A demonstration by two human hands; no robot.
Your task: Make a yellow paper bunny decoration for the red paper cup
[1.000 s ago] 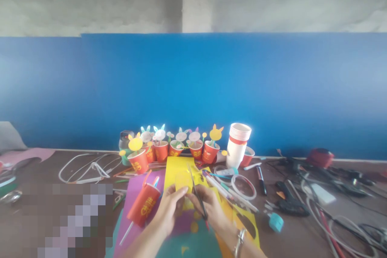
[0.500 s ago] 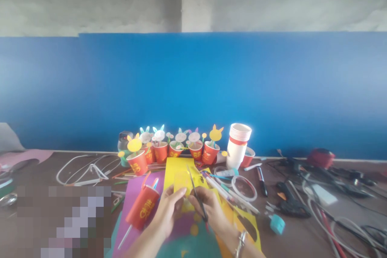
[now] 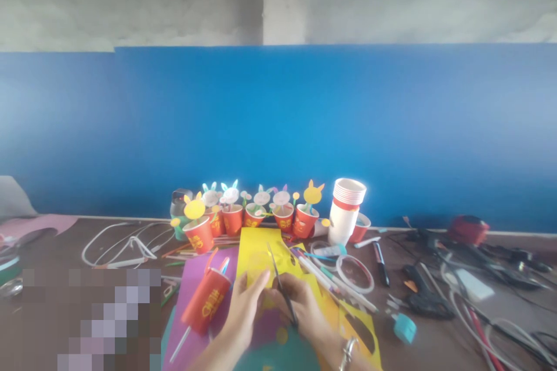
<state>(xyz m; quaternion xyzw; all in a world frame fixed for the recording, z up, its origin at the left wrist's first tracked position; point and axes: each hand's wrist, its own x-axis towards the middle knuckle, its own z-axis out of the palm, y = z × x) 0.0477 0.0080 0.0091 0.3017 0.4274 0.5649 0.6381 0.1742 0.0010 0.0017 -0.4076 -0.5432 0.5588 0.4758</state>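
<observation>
My left hand (image 3: 246, 307) has its thumb and fingers closed on a small piece of yellow paper (image 3: 261, 262), hard to tell from the yellow sheet (image 3: 255, 237) behind it. In my right hand (image 3: 301, 301) is a pair of scissors (image 3: 281, 284), blades pointing up and away. The two hands are close together over a layer of purple paper (image 3: 189, 278) and teal paper (image 3: 278, 353). A tilted red paper cup (image 3: 206, 301) with straws lies left of my left hand. Small yellow discs (image 3: 282, 335) lie beneath the hands.
Several red cups (image 3: 232, 220) with paper animal heads line the back, beside a stack of white cups (image 3: 343, 211). Right of the hands lie markers (image 3: 317, 269), a tape ring (image 3: 354, 273), a black glue gun (image 3: 429, 298) and tangled cables (image 3: 456, 301). A white cable (image 3: 126, 243) lies left.
My left thumb has tilted more upright, and the yellow piece sits lower behind the fingers. The scissors have shifted slightly to the left. The whole view has moved a little.
</observation>
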